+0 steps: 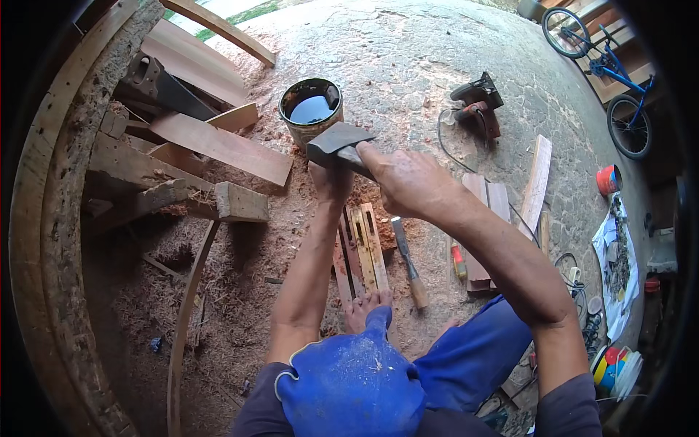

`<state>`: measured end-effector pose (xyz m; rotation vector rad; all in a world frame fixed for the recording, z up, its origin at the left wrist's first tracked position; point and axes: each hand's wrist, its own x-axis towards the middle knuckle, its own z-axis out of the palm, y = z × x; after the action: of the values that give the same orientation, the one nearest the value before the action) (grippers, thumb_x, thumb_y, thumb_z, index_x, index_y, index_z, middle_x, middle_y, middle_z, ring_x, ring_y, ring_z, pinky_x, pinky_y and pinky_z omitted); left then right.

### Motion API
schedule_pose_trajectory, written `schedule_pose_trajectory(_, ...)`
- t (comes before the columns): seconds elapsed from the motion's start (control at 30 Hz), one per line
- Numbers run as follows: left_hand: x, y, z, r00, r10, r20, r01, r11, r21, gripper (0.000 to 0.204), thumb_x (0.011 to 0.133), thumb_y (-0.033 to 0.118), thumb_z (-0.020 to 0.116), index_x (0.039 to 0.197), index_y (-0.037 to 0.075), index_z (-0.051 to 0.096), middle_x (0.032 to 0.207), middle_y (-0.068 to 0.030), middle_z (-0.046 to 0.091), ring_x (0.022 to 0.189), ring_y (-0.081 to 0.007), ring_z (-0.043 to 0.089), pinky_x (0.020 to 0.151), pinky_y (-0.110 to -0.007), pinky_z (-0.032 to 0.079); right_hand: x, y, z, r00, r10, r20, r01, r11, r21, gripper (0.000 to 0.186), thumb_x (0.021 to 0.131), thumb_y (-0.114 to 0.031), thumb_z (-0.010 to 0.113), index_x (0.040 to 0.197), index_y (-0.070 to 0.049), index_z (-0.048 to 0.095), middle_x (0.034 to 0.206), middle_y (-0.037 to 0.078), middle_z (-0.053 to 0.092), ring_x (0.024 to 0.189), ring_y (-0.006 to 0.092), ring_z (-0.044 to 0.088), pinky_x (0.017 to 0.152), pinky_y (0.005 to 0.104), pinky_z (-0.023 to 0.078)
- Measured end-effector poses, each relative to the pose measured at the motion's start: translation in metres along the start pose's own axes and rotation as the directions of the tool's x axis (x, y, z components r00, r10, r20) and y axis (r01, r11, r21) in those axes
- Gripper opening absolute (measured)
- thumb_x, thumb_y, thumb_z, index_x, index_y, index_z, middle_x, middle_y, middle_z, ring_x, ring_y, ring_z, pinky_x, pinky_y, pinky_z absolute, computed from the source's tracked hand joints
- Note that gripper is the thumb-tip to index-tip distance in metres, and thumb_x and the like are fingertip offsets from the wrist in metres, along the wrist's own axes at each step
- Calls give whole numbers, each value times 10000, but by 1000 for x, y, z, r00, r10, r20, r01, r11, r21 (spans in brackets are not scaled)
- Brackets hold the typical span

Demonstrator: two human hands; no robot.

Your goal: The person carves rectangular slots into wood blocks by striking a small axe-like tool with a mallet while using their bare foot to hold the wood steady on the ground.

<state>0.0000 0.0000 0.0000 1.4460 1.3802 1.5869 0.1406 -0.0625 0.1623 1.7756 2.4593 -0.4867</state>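
Gripped near its head by my right hand is a hatchet with a dark, broad metal head. My left hand is raised beneath the hatchet head, which hides its fingers. Below both hands, slotted wooden pieces lie side by side on the ground, and my bare foot presses on their near end. To their right rests a chisel with a metal blade and a wooden handle. Just beyond the hatchet stands a bucket of dark liquid.
At left are a timber frame, boards and a handsaw. A corded power tool stands at the far right, near more planks. A blue bicycle is beyond. Shavings cover the ground.
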Motion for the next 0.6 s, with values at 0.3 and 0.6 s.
schedule_pose_trajectory(0.3, 60, -147, 16, 656, -749, 90, 715, 655, 245, 214, 794, 190, 729, 689, 6, 704, 649, -71, 674, 528, -170, 629, 516, -340, 477, -107, 12, 29, 983, 142, -118, -15, 696, 718, 684, 826, -117, 670, 1457, -41, 418, 990, 255, 684, 886, 368, 712, 822, 403, 532)
schedule_pose_trajectory(0.6, 10, 56, -65, 870, -153, 469, 131, 988, 80, 325, 834, 290, 827, 975, 26, 699, 849, -48, 717, 767, -147, 674, 718, -294, 578, -190, 34, 85, 905, 426, -26, -139, 351, 926, 742, 849, -34, 682, 1505, 22, 342, 832, 30, 599, 690, 82, 554, 649, 245, 461)
